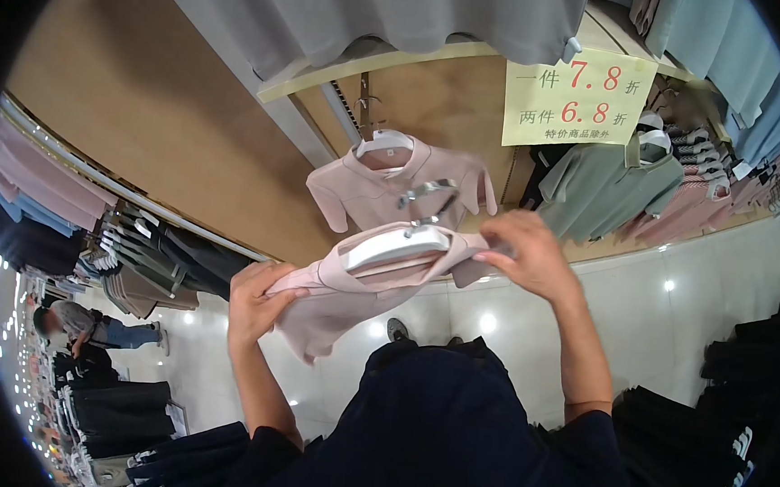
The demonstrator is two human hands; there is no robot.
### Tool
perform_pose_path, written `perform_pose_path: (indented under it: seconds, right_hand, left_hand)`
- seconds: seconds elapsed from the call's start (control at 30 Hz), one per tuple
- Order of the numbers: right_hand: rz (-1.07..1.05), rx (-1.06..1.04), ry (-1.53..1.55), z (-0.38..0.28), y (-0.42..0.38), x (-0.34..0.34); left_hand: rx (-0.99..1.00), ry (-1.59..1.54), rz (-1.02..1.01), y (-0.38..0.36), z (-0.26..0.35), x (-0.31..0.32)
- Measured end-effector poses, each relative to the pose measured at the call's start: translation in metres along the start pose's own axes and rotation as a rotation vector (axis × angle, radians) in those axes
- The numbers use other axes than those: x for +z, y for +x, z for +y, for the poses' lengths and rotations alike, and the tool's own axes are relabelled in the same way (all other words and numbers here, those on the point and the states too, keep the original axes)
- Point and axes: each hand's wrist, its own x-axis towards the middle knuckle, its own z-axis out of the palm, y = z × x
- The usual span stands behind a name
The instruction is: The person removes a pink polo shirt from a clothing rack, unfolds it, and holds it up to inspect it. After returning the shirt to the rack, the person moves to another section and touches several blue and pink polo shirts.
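Shirt [342, 305] slants crosswise, rising rightward (white hanger [390, 248], hook pointing outward); left hand [259, 302] and right hand [529, 253] pinch its shoulders, fingers closed.

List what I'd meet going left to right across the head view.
Bystander, left hand, held pink shirt, right hand, pink clothes hanging at right.

Shirt [317, 315] btwn your L hand [259, 302] & R hand [531, 253], hanger [399, 247] in it; 2nd shirt [371, 188] just beyond; sign [578, 100] fwd of R hand.
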Motion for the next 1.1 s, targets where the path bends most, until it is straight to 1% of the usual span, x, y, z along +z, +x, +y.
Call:
perform_pose_path:
  seconds: [0.07, 0.13, 0.23, 0.33, 0.43, 0.5, 0.53, 0.6, 0.63, 0.7, 0.73, 0.77, 0.8, 0.83, 0.9, 0.93, 0.97, 1.03, 1.07, 1.1]
  right_hand:
    - [-0.027, 0.044, 0.035, -0.003, -0.003, 0.021]
    - [-0.036, 0.061, 0.073, -0.007, -0.006, 0.027]
    - [0.003, 0.083, 0.116, -0.01, -0.009, 0.024]
    - [-0.02, 0.157, 0.109, 0.01, -0.018, 0.03]
    - [-0.047, 0.336, 0.203, 0.032, -0.026, 0.049]
    - [-0.041, 0.317, 0.156, 0.049, -0.015, 0.064]
    - [-0.038, 0.31, 0.134, 0.053, -0.009, 0.067]
    - [-0.113, 0.325, 0.057, 0.058, 0.021, 0.065]
    - [-0.151, 0.335, 0.02, 0.06, 0.034, 0.064]
    - [-0.205, 0.323, 0.07, 0.063, 0.048, 0.068]
    - [-0.23, 0.315, 0.094, 0.066, 0.052, 0.072]
    - [-0.3, 0.368, 0.133, 0.072, 0.05, 0.078]
    - [-0.372, 0.42, 0.171, 0.081, 0.042, 0.086]
    - [-0.448, 0.472, 0.209, 0.092, 0.032, 0.093]
    - [-0.268, 0.537, 0.714, 0.123, -0.002, 0.106]
    - [-0.178, 0.579, 0.97, 0.135, -0.026, 0.113]
    - [-0.215, 0.678, 0.986, 0.142, -0.041, 0.117]
    - [-0.284, 0.887, 1.02, 0.149, -0.073, 0.129]
    - [-0.253, 0.885, 1.033, 0.143, -0.084, 0.138]
    - [-0.222, 0.883, 1.047, 0.136, -0.095, 0.15]
  left_hand:
    - [0.035, 0.034, -0.018, 0.01, 0.009, -0.004]
    - [0.05, 0.057, -0.041, 0.014, 0.01, -0.008]
    - [-0.02, -0.022, -0.033, 0.014, 0.005, 0.0]
    - [-0.144, -0.154, -0.003, 0.006, -0.017, 0.022]
    - [-0.156, -0.025, 0.055, 0.008, -0.034, 0.048]
    - [-0.167, 0.081, 0.053, 0.012, -0.046, 0.056]
    - [-0.185, 0.075, 0.074, 0.015, -0.056, 0.06]
    - [-0.22, 0.064, 0.109, 0.021, -0.083, 0.067]
    - [-0.272, -0.007, 0.094, 0.021, -0.097, 0.07]
    - [-0.376, -0.15, 0.066, 0.02, -0.13, 0.078]
    - [-0.379, -0.197, 0.038, 0.014, -0.153, 0.088]
    - [-0.382, -0.245, 0.011, 0.003, -0.177, 0.101]
    - [-0.386, -0.293, -0.016, -0.002, -0.189, 0.106]
    - [-0.505, -0.385, -0.115, -0.001, -0.179, 0.103]
    - [-0.559, -0.73, -0.055, -0.017, -0.215, 0.111]
    - [-0.599, -0.903, -0.024, -0.036, -0.229, 0.117]
    - [-0.625, -1.11, -0.047, -0.046, -0.233, 0.119]
    - [-0.654, -1.298, 0.065, -0.07, -0.236, 0.139]
    - [-0.672, -1.389, 0.124, -0.085, -0.237, 0.15]
    - [-0.713, -1.42, 0.067, -0.101, -0.236, 0.163]
